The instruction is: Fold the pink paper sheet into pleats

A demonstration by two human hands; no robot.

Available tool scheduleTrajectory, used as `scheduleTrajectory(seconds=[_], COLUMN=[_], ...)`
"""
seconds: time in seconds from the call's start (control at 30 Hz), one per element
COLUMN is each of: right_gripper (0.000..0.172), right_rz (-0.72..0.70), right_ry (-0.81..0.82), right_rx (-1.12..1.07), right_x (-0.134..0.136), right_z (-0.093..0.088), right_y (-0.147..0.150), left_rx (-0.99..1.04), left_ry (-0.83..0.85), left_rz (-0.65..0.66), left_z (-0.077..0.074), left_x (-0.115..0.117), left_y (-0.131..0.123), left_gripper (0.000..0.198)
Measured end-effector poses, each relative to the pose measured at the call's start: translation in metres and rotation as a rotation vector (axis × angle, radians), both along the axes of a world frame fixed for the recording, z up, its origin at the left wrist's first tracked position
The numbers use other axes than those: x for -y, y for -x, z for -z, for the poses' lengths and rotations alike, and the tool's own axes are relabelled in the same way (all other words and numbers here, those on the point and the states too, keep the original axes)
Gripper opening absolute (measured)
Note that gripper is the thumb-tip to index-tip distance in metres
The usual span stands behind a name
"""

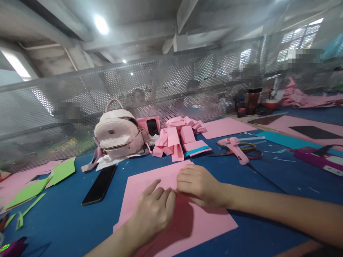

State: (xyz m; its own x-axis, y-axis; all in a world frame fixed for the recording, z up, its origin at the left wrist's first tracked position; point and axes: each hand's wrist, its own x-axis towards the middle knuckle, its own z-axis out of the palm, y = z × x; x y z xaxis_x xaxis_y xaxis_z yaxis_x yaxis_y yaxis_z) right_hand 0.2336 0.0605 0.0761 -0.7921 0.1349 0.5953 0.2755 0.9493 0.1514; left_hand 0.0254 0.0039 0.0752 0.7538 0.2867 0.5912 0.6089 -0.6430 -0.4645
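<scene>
So the person's left hand (154, 210) is lying flat, palm down, fingers loosely spread, pressing on a big pink sheet (206, 223). The right hand (197, 185) sits just beside it at about 1 o'clock with the knuckles up and the fingers curled onto the same sheet. Can't tell whether it's pinching an edge or only pushing down, because the fingertips are tucked under. The two hands touch where the left fingertips meet the right one.

The sheet itself lies flat on the blue tabletop (66, 217), right in front of the person (dead centre, basically).

Going outward from the hands:
- 10 o'clock: a black phone (99, 185), face up, near the sheet's corner but not on it
- 11 o'clock: a pale pink backpack (118, 137), upright
- 12 o'clock: a heap of folded pink pieces (179, 139)
- 2 o'clock: a pink glue gun (235, 148) lying across scissors (250, 152)
- 9 o'clock, well apart: green paper scraps (61, 171)

A perforated mesh screen (80, 100) runs along the far edge.
</scene>
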Motion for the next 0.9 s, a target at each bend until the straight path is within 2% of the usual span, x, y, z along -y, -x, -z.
scheduleTrajectory(seconds=[0.2, 0.47, 0.67, 0.77, 0.9], right_gripper=[0.02, 0.022, 0.029, 0.026, 0.018], right_rz=[0.028, -0.014, -0.027, -0.042, -0.037], right_ry=[0.031, 0.037, 0.021, 0.007, 0.039], right_rx=[0.019, -0.001, -0.026, -0.032, -0.022], right_x=[-0.003, 0.0, -0.001, -0.003, -0.004], right_z=[0.001, 0.003, 0.002, 0.002, 0.003], right_y=[-0.002, 0.001, 0.002, 0.001, -0.005], left_rx=[-0.016, -0.009, 0.0, -0.011, -0.016], left_ry=[0.044, 0.09, 0.071, 0.053, 0.046], left_rz=[-0.019, -0.01, 0.028, 0.046, 0.008], left_z=[0.004, 0.009, 0.005, 0.002, 0.005], left_x=[-0.002, -0.003, -0.004, -0.003, 0.0], left_y=[0.003, 0.004, 0.003, 0.008, 0.019], left_gripper=[0.021, 0.021, 0.021, 0.022, 0.024])
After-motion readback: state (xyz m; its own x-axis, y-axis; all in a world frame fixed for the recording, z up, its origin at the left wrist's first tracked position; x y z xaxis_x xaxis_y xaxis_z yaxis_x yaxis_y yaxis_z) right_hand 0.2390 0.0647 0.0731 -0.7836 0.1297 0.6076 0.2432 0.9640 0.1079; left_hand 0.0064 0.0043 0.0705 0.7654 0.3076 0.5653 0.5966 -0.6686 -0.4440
